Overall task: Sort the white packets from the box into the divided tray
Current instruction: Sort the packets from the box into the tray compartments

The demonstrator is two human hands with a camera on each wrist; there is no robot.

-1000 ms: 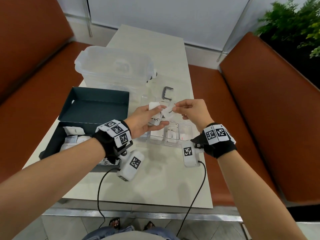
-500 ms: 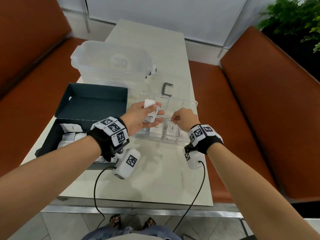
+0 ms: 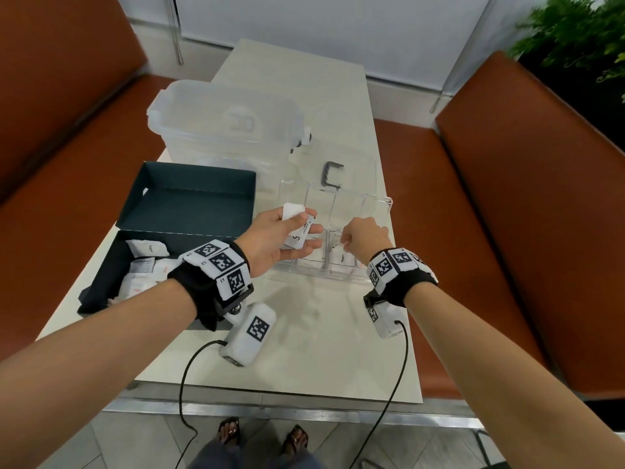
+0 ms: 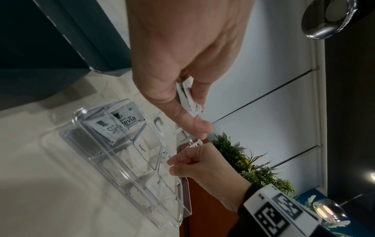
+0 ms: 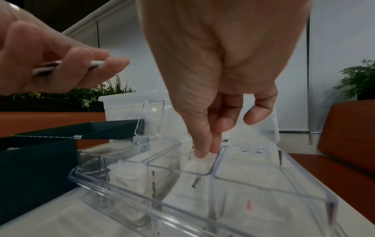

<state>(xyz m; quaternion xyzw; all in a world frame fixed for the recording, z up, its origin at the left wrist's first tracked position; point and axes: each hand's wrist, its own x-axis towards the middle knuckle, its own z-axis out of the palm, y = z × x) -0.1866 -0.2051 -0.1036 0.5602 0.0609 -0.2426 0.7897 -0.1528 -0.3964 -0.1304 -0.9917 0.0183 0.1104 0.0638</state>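
Note:
My left hand (image 3: pixel 302 231) hovers over the left side of the clear divided tray (image 3: pixel 389 205) and grips a small stack of white packets (image 3: pixel 295 236) between thumb and fingers. In the left wrist view the stack (image 4: pixel 188 96) shows edge-on. My right hand (image 3: pixel 342 239) reaches down into a middle compartment, where thumb and forefinger pinch the top edge of a white packet (image 5: pixel 198 166) that stands in it. Other compartments hold white packets, among them Stevia packets (image 4: pixel 123 123) at the near left. The dark box (image 3: pixel 101 279) on the left holds several more packets (image 3: pixel 145 265).
A clear lidded container (image 3: pixel 230 120) stands behind the box. The tray's open lid with a dark handle (image 3: pixel 333 174) rises behind the tray. Orange benches flank the table, and its front edge is near my arms.
My right hand took a packet from the stack in my left hand and carried it down into a tray compartment. My left hand stayed above the tray with the rest.

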